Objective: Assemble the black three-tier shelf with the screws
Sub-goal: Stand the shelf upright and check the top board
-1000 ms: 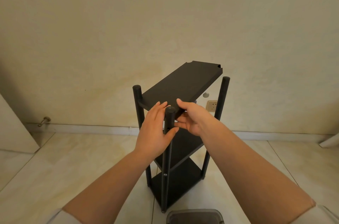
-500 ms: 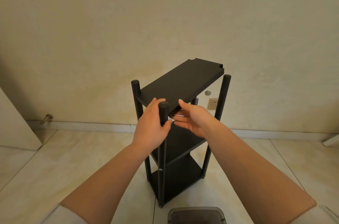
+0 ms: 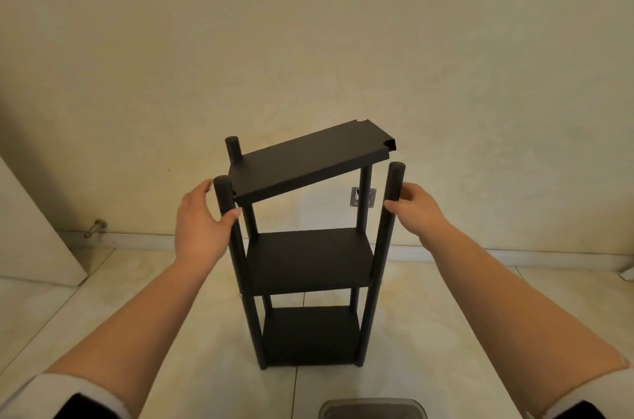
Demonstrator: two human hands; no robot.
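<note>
The black three-tier shelf stands upright on the tiled floor, its long side facing me. Its bottom board point(image 3: 308, 332) and middle board point(image 3: 308, 257) sit level between the four posts. The top board point(image 3: 308, 164) lies tilted: its left end is low between the left posts, and its right end is raised above the right posts. My left hand point(image 3: 199, 229) grips the front left post point(image 3: 240, 267) just under its cap. My right hand point(image 3: 418, 212) grips the front right post point(image 3: 380, 264) near its top. No screws show.
The lid of a grey plastic container point(image 3: 374, 410) sits on the floor at the bottom edge, just in front of the shelf. A wall with a socket plate point(image 3: 363, 197) is close behind. A white panel point(image 3: 31, 236) leans at the left, with a door stop point(image 3: 96, 228) beside it.
The shelf has turned from an angled stance to face me. My right hand left the near post and top board and now holds the front right post. My left hand stays on its post.
</note>
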